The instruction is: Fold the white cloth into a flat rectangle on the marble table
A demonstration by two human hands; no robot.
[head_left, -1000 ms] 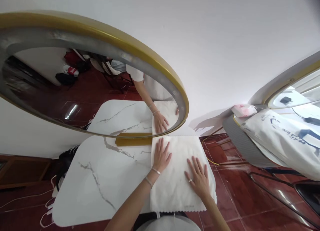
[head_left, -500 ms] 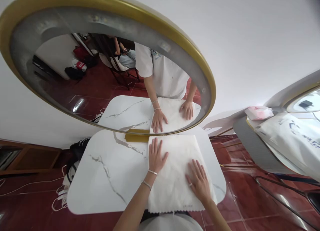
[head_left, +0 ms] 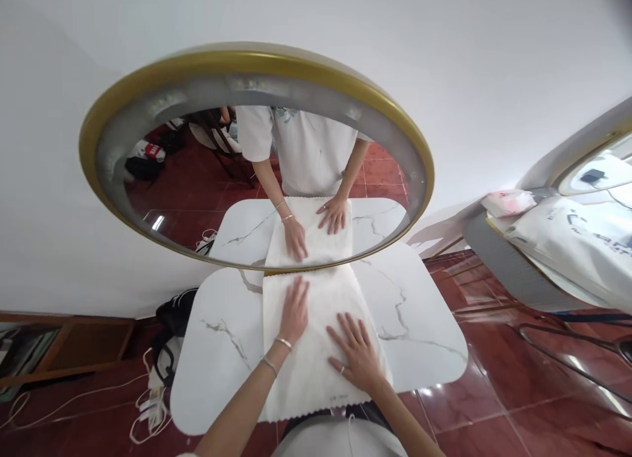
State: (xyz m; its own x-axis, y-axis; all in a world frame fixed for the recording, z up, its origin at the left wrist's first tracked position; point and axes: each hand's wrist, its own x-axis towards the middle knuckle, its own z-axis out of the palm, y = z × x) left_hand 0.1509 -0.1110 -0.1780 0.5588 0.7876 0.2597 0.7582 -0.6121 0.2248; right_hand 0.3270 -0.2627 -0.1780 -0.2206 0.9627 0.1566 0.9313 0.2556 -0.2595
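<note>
A white cloth [head_left: 320, 384] with zigzag-cut edges lies spread on the white marbled table [head_left: 217, 378], with small dark print near its front edge. My left hand [head_left: 295, 315] rests on the cloth's far left part, fingers stretched forward and close together, slightly blurred. On the right part of the cloth lies my right hand [head_left: 359, 353], flat with its fingers spread and a ring on one finger. Neither hand grips the cloth. Its far edge reaches under the lower rim of the round gold-framed mirror [head_left: 257, 62], which reflects both hands and the cloth.
To the right stands another table [head_left: 513, 272] with a white printed bag [head_left: 582, 240] and a pink-white tissue pack [head_left: 508, 203]. White cables and a power strip [head_left: 154, 407] lie on the red tiled floor at left, near a wooden cabinet [head_left: 83, 351].
The cloth has slid left across the table together with both hands, covering most of the gold piece beneath the mirror. My left hand's fingers have drawn together. The head view has shifted.
</note>
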